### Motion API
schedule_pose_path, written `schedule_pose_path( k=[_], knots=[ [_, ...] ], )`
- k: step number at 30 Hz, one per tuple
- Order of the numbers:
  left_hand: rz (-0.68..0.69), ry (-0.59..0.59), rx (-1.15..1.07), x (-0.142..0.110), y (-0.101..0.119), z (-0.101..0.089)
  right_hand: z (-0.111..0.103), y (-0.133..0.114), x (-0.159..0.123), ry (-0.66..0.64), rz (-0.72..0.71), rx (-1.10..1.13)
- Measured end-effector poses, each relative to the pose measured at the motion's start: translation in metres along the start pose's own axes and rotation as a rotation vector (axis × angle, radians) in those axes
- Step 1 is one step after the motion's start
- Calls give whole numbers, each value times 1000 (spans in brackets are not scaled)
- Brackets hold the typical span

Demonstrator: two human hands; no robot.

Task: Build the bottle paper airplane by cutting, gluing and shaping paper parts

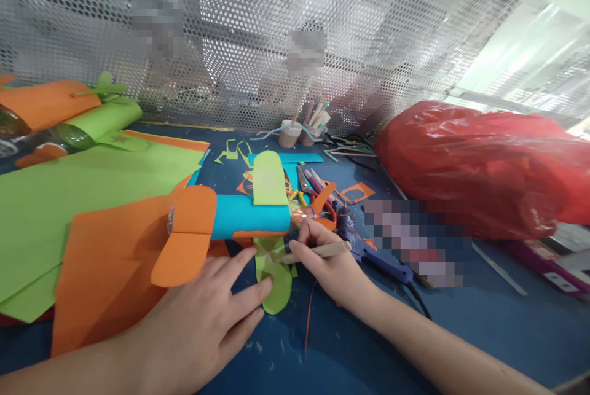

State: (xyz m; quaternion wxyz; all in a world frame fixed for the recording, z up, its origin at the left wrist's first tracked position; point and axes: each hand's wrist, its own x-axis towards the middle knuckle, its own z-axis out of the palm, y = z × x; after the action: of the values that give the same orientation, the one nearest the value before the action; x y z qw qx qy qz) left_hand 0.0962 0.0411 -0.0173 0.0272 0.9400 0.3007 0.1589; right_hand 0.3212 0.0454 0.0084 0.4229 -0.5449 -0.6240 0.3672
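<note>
In the middle of the table lies a toy airplane [251,214], a bottle wrapped in blue paper with orange tail pieces at its left end. One rounded green wing [270,180] points away from me and a second green wing [276,284] points toward me. My left hand [221,303] lies with fingers spread, its fingertips touching the near wing. My right hand [329,260] grips a beige marker [322,250], its tip at the near wing, close to the bottle. Small orange propeller blades [325,195] stick out by the bottle's neck.
A blue glue gun [382,263] with a black cable lies right of my right hand. Scissors [304,180], pens and paper scraps lie behind the plane. Green sheets [106,192] and orange sheets [101,260] are stacked left. A red plastic bag [479,168] bulges at the right.
</note>
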Motion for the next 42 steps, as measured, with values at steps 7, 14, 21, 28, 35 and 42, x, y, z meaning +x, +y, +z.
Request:
schedule_pose_path(
  k=[7,14,21,28,35,42],
  knots=[
    [9,-22,-6,1,0,-2,0,1,0,4,12,3],
    [-14,-4,-5,-2,1,1,0,3,0,4,-23,-15],
    [2,-11,-8,1,0,0,0,2,1,11,-8,-14],
    [-13,24,-16,-2,0,2,1,4,1,19,-14,-6],
    [3,9,-10,0,-1,0,1,2,1,19,-4,-17],
    [40,4,14,3,0,-4,0,3,1,12,-9,-19]
  ],
)
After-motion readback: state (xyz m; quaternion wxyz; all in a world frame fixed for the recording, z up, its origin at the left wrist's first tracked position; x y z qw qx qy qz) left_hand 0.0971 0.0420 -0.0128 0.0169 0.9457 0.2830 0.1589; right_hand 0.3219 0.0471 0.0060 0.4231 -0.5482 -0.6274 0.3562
